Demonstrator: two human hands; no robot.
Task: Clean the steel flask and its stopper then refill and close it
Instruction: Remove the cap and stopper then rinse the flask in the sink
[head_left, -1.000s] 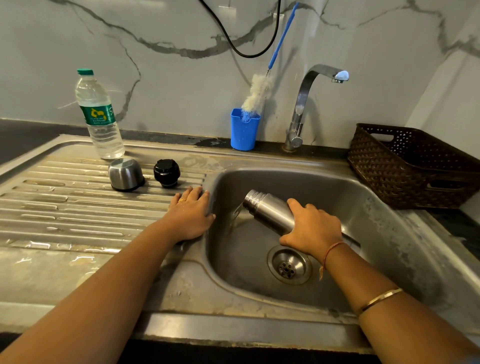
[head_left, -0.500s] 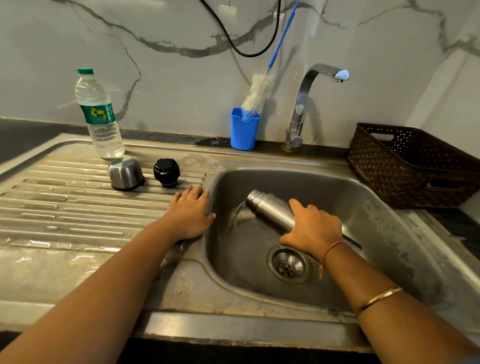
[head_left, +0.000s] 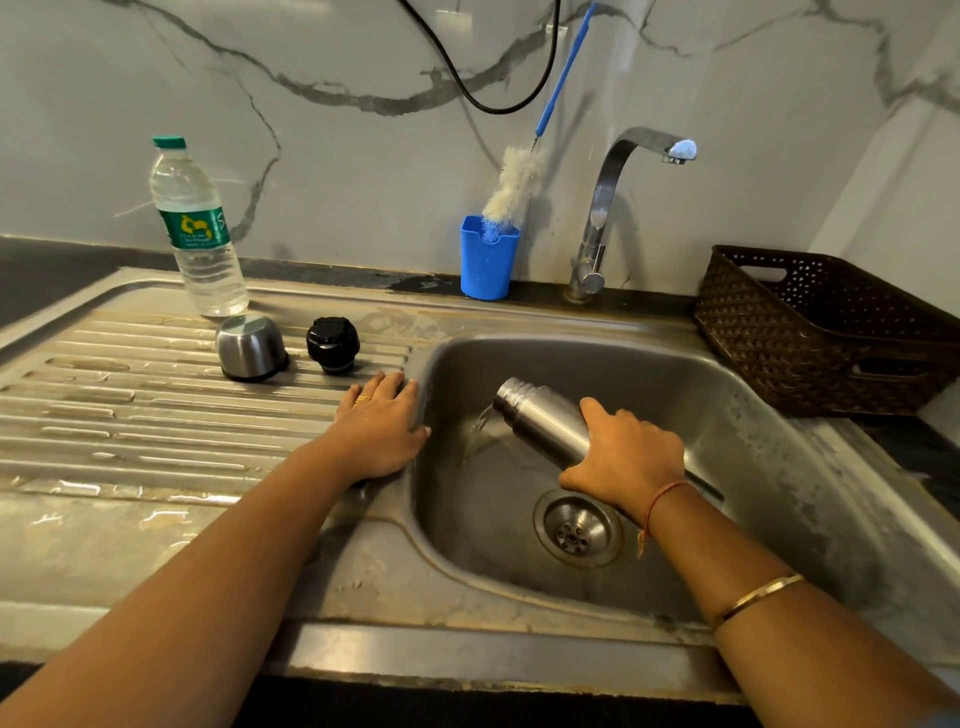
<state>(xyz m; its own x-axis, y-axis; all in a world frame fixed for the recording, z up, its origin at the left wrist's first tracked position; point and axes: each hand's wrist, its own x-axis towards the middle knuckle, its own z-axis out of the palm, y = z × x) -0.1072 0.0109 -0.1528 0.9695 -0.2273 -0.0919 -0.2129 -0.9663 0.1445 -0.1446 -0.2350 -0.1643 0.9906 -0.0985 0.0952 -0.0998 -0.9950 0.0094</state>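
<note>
The steel flask (head_left: 540, 418), tipped mouth-down over the sink basin (head_left: 675, 384) and spilling water, is gripped by the right hand (head_left: 626, 460) with fingers curled round it, while the left hand (head_left: 382, 428) rests flat, fingers together, beside the black stopper (head_left: 332, 344).

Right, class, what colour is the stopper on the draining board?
The stopper is black, best seen in the head view.

A dark brown woven basket (head_left: 769, 353) stands on the counter to the right of the steel sink (head_left: 467, 657), near the wall. A chrome tap (head_left: 602, 208) rises behind the basin, a blue cup (head_left: 485, 270) near its left. A black cable (head_left: 488, 110) hangs against the veined marble wall (head_left: 337, 156)
</note>
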